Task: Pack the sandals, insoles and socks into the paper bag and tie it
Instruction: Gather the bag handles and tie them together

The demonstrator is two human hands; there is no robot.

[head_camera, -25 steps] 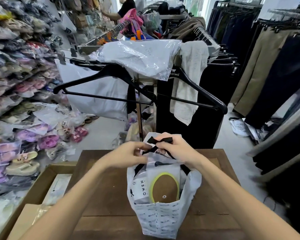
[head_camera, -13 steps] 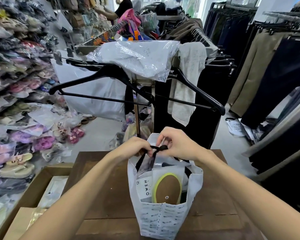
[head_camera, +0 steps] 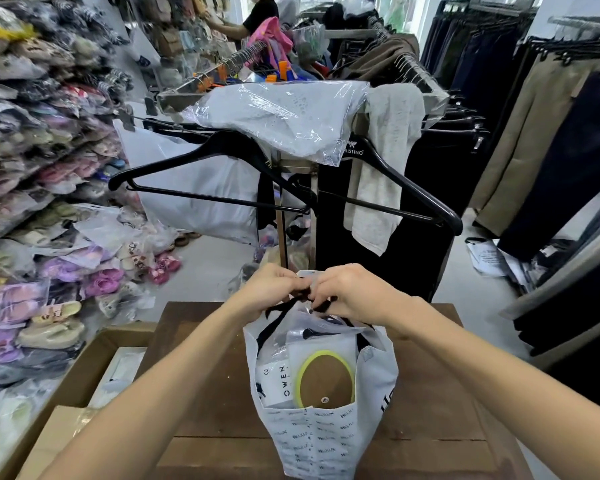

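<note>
Above bag (head_camera: 326, 441), hands (head_camera: 312, 292) apparently pinching ribbon (head_camera: 281, 308)

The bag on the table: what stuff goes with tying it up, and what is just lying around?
Part of the job:
paper bag
black ribbon
insole packet
left hand and right hand, both pinching the ribbon

Just lying about:
black hanger
cardboard box
bagged sandals on the floor
</note>
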